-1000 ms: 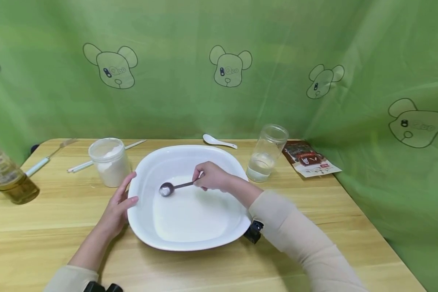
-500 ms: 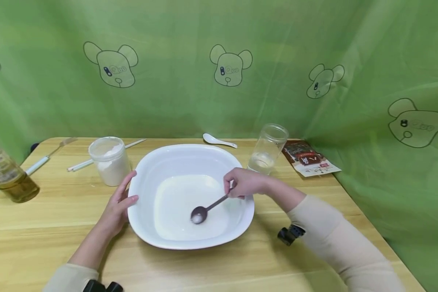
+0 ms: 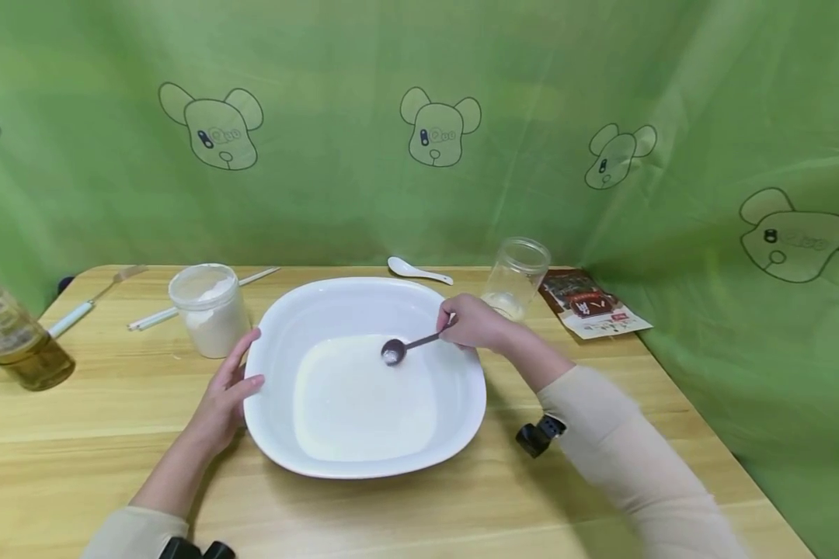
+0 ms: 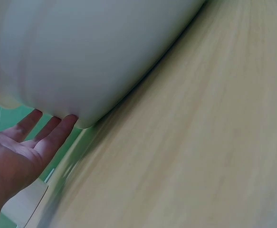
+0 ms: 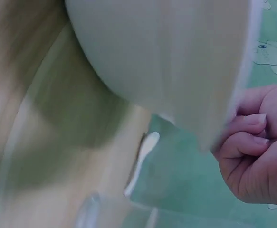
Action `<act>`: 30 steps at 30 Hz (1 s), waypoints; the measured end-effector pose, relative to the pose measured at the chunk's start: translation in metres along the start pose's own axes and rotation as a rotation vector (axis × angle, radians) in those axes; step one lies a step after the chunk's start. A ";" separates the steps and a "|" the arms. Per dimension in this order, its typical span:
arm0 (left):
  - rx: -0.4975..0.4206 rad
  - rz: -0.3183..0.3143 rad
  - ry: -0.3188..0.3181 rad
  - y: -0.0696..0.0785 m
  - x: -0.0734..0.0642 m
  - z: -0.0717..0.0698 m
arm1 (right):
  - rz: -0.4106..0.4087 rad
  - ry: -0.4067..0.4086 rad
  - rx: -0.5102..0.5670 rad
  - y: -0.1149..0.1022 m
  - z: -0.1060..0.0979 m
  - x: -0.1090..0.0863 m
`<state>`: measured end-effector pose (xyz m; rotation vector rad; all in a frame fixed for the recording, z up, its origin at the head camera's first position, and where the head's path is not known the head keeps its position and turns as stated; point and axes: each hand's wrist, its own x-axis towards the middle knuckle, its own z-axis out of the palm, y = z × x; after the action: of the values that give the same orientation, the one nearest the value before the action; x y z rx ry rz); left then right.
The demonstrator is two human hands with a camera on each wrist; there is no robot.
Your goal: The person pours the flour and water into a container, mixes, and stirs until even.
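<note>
A white basin (image 3: 269, 419) with rounded corners stands in front of me in the head view. At its left rim is my left hand (image 3: 220, 400); in the left wrist view its fairly straight fingers (image 4: 55, 140) touch the outer wall. Over the right part of the basin, my right hand (image 3: 471, 322) pinches the handle of a dark spoon (image 3: 395, 352). The spoon's bowl points left above the basin's pale bottom, with a whitish patch in it. In the right wrist view the basin wall hides the spoon, and the fingers are curled.
Left of the basin are a jar of white powder (image 3: 213, 318), a bottle of amber liquid (image 3: 24, 349), a pale-handled brush (image 3: 73, 317) and thin sticks (image 3: 157, 317). Behind lies a white spoon (image 3: 419, 271). At right stand a glass jar (image 3: 513, 276) and a packet (image 3: 590, 304).
My right hand carried the dark spoon from the basin's left-middle toward its near middle, then back up and away to the right rear part. My left hand has stayed at the rim.
</note>
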<state>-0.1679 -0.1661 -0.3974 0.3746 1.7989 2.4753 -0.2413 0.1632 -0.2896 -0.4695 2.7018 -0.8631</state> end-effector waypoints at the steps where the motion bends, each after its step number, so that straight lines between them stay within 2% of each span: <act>1: 0.000 0.000 0.001 0.000 0.000 0.000 | 0.004 0.008 0.019 -0.001 0.004 0.004; 5: -0.001 0.003 0.006 -0.001 -0.001 0.000 | 0.008 -0.001 0.091 -0.007 0.021 0.019; 10: 0.006 0.012 0.003 -0.001 0.000 0.000 | 0.030 -0.099 0.196 -0.018 0.039 0.025; 13: 0.022 0.006 0.001 -0.001 0.001 0.000 | 0.039 -0.166 0.199 -0.022 0.039 0.020; 18: 0.018 0.004 0.006 0.001 0.002 0.000 | 0.013 -0.225 0.127 -0.020 0.023 0.006; 23: 0.010 0.011 0.005 0.001 0.001 -0.001 | 0.008 -0.197 0.050 -0.009 0.004 -0.006; 30: 0.011 0.001 0.005 -0.002 0.001 -0.002 | 0.041 -0.047 -0.078 -0.004 -0.012 -0.008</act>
<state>-0.1697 -0.1674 -0.3993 0.3710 1.8153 2.4703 -0.2377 0.1692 -0.2768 -0.4433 2.6998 -0.7288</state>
